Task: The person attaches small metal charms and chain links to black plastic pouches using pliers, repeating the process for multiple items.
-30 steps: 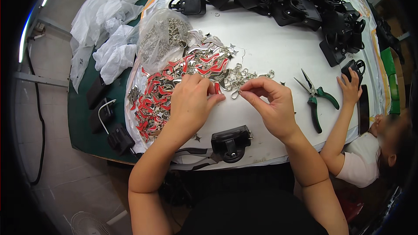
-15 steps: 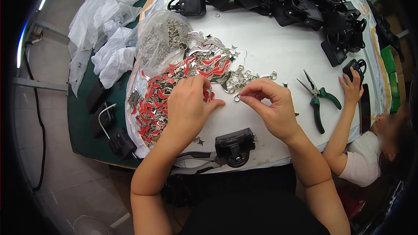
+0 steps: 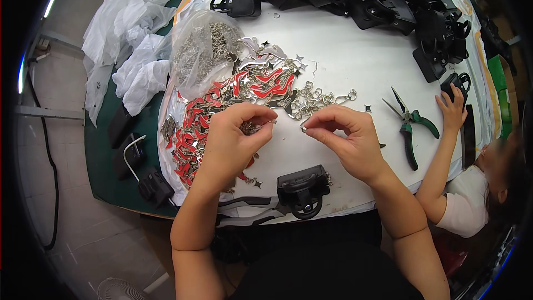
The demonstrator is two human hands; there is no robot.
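Observation:
My left hand point(image 3: 236, 136) is closed in a pinch over the right edge of a pile of red and silver charms point(image 3: 194, 128). A tiny silver bit shows at its fingertips; the rest of it is hidden. Across a small gap, my right hand point(image 3: 352, 139) pinches a small metal ring point(image 3: 303, 127) between thumb and forefinger. Behind both hands lie loose rings and clasps point(image 3: 316, 100). Nearer to me, a small black handbag point(image 3: 302, 186) rests at the table edge, beside grey-and-black pliers point(image 3: 250, 206).
Green-handled long-nose pliers point(image 3: 410, 125) lie open on the right. Many black mini bags point(image 3: 383, 8) are heaped at the back. A clear bag of chains point(image 3: 202, 50) sits at the left. Another person's hand point(image 3: 454, 108) touches a black bag point(image 3: 456, 84) at the right.
My left hand has drawn slightly toward me off the pile and closed from thumb-apart into a pinch on something small. My right hand keeps the ring, nearly still.

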